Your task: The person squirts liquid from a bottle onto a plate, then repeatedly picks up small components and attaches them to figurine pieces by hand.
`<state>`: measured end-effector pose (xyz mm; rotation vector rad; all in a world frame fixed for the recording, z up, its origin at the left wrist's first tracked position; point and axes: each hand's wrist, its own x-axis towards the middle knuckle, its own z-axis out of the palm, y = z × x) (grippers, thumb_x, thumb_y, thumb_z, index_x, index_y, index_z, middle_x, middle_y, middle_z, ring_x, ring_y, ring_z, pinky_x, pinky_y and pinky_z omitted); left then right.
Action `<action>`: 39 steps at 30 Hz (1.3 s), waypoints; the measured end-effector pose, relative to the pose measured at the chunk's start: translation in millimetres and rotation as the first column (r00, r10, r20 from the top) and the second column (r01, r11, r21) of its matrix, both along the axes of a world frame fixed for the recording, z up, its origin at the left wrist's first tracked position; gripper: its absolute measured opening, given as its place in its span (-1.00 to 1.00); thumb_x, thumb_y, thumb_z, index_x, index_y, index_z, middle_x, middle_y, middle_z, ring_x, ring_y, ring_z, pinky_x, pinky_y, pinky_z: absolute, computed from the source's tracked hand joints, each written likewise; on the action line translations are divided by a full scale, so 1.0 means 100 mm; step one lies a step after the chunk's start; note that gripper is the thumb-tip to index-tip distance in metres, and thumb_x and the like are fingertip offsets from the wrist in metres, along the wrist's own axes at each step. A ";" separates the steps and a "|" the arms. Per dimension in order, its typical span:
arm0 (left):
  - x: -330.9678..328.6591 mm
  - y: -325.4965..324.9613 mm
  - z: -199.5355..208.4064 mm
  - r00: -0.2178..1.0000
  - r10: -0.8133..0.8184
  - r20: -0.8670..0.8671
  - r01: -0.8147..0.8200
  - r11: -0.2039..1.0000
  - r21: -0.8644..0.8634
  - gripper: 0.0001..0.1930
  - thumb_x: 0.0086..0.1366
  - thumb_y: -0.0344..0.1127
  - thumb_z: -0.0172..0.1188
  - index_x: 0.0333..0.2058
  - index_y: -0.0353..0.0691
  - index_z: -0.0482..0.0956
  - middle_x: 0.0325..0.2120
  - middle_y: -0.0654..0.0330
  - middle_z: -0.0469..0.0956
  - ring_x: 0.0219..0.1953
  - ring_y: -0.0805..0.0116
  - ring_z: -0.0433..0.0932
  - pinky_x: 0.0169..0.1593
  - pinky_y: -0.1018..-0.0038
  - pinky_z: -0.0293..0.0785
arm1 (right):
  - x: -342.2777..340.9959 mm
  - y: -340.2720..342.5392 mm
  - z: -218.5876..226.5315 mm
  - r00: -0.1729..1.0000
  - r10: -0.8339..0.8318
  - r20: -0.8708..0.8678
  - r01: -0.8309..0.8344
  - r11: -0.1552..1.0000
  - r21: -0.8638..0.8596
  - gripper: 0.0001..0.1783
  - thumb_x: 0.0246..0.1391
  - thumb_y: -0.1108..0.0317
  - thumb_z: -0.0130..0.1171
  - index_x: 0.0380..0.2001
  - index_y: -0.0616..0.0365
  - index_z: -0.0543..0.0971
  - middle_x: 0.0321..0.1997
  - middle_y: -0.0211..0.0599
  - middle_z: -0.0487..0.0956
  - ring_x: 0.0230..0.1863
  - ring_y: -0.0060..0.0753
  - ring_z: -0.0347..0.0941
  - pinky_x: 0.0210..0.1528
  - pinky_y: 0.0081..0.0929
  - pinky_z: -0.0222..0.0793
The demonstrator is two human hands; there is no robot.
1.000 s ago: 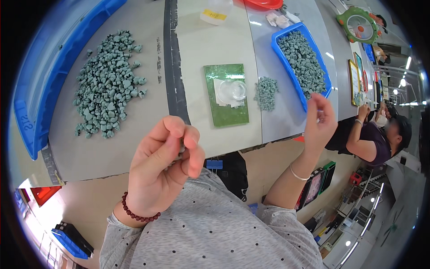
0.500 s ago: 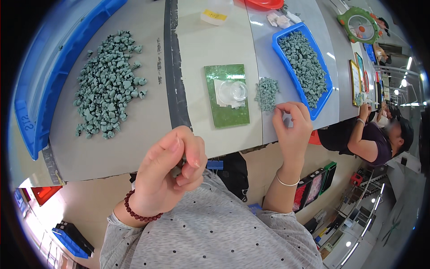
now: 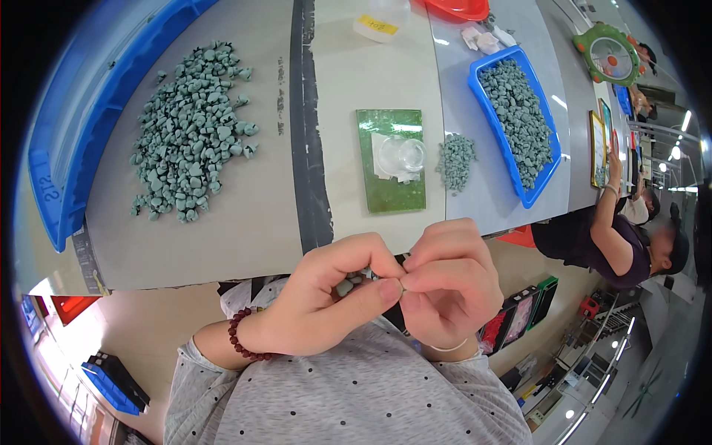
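Note:
My left hand is closed around several small grey-green pieces, partly visible inside its curled fingers. Its thumb and forefinger meet the pinched fingertips of my right hand in front of my body, just off the table's near edge. Whatever is pinched where the fingertips join is too small to make out. Beyond the hands lies a green board bearing white paper and a round clear dish. Right of the board is a small heap of tiny grey-green pieces.
A wide pile of larger grey-green pieces covers the left tabletop, beside a big blue tray. At right stands a blue tray full of similar pieces. A clear tub, red dish and green fan are farther back. Another person sits at right.
My right hand has come from beside the small heap toward the left and nearer, meeting my left hand. The left hand has turned and moved right. The view has shifted slightly.

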<state>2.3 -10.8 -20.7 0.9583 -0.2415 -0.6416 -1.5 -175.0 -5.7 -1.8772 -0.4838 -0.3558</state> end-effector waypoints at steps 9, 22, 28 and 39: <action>0.02 0.07 0.03 0.950 0.091 0.298 -0.149 0.973 0.178 -0.86 0.20 -0.38 0.01 -0.53 -0.26 0.40 -0.57 0.27 0.38 -0.53 0.47 0.28 -0.45 0.57 0.22 | 0.02 0.01 0.12 0.998 0.065 0.002 -0.065 0.997 -0.050 -0.68 -0.55 0.68 0.22 -0.53 0.19 0.56 -0.47 -0.34 0.53 -0.50 -0.39 0.42 -0.49 -0.57 0.30; 0.00 0.11 0.04 0.934 0.102 0.342 -0.180 0.962 0.204 -0.88 0.20 -0.42 -0.02 -0.48 -0.29 0.43 -0.58 0.29 0.40 -0.55 0.50 0.27 -0.47 0.59 0.19 | 0.06 0.00 0.18 0.964 0.110 0.243 -0.034 0.955 -0.296 -0.86 -0.32 0.53 0.24 -0.56 0.26 0.53 -0.56 -0.28 0.51 -0.56 -0.36 0.42 -0.59 -0.52 0.18; 0.00 0.16 0.07 0.970 0.088 -0.226 -0.090 0.996 0.000 -0.72 0.34 -0.24 -0.15 -0.28 -0.34 0.45 -0.55 0.26 0.43 -0.65 0.68 0.15 -0.59 0.72 0.09 | 0.42 -0.26 -0.16 0.896 -0.175 0.408 0.346 0.850 -0.396 -0.81 -0.36 0.70 0.21 -0.54 0.29 0.52 -0.52 -0.29 0.50 -0.50 -0.33 0.39 -0.45 -0.50 0.27; -0.02 0.21 0.00 0.993 0.111 -0.051 -0.117 0.982 -0.150 -0.79 0.22 -0.29 0.12 -0.26 -0.32 0.46 -0.43 0.19 0.51 -0.42 0.51 0.51 -0.35 0.65 0.39 | 0.51 -0.23 -0.33 0.878 -0.160 0.450 0.384 0.796 -0.467 -0.81 -0.35 0.68 0.23 -0.53 0.27 0.54 -0.51 -0.28 0.51 -0.46 -0.32 0.40 -0.40 -0.51 0.31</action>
